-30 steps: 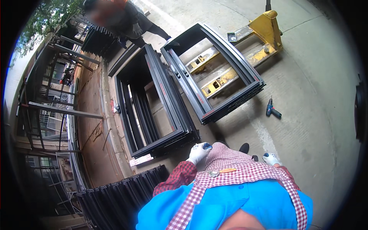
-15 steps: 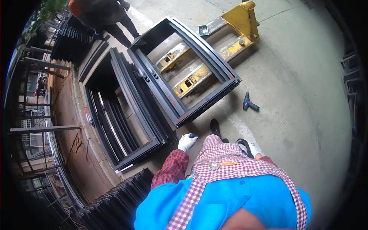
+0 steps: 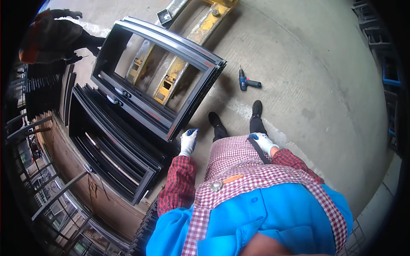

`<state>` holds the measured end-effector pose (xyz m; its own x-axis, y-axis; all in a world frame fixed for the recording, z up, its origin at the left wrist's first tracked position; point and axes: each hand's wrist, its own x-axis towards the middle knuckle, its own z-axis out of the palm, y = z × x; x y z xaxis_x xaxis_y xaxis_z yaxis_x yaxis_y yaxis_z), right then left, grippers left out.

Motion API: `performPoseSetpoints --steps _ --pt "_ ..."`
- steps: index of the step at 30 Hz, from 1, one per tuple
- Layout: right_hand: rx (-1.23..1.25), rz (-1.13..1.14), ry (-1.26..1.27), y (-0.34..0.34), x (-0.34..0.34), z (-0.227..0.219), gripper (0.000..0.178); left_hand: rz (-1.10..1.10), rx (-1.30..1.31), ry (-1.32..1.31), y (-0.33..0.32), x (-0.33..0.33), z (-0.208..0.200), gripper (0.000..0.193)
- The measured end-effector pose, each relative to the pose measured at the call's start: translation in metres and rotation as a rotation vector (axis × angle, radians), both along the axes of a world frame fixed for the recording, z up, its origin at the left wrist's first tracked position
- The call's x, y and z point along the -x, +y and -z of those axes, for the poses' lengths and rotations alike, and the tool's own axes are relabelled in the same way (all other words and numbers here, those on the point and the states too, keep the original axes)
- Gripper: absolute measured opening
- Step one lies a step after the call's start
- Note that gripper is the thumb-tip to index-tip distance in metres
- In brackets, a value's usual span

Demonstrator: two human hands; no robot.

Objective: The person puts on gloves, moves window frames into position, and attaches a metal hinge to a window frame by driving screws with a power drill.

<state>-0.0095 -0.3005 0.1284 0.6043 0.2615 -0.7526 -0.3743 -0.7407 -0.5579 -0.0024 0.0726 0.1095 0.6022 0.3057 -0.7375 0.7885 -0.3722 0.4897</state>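
At far left, a co-worker in dark clothing with orange on the upper body point(image 3: 55, 40) stands beyond a stack of dark grey rectangular metal frames point(image 3: 119, 141), laid flat on one another. Next, a second stack of similar glossy dark grey frames point(image 3: 141, 109) lies over the forks of a worn yellow pallet truck point(image 3: 175, 70); handle-like fittings sit on its near rail. Stacking looks well along, though how many frames remain cannot be told. The person's left hand, in a white glove with blue palm point(image 3: 188, 143), is curled just beside that stack's near corner, with no object visible; whether its fingertips meet is unclear. The blue-and-black cordless drill point(image 3: 247, 82) lies untouched on the floor, so drilling appears paused. The right hand, similarly gloved point(image 3: 262, 143), bends by a dark strip point(image 3: 259, 150); I cannot tell if it grips it. Rightward, pale concrete floor point(image 3: 316, 85) gives broad walking room up to dark racks point(image 3: 382, 64), while the stacks' projecting corners narrow passage leftward.
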Motion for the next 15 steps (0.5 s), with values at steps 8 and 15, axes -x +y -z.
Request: performPoseSetpoints --steps 8,15 --pt "0.001 -0.157 0.058 -0.094 -0.06 0.039 0.035 -0.887 1.32 -0.164 -0.099 -0.029 0.0 0.055" --pt "0.213 -0.305 0.044 -0.189 -0.104 0.072 0.033 -1.208 1.089 -0.307 -0.216 -0.138 -0.072 0.063"
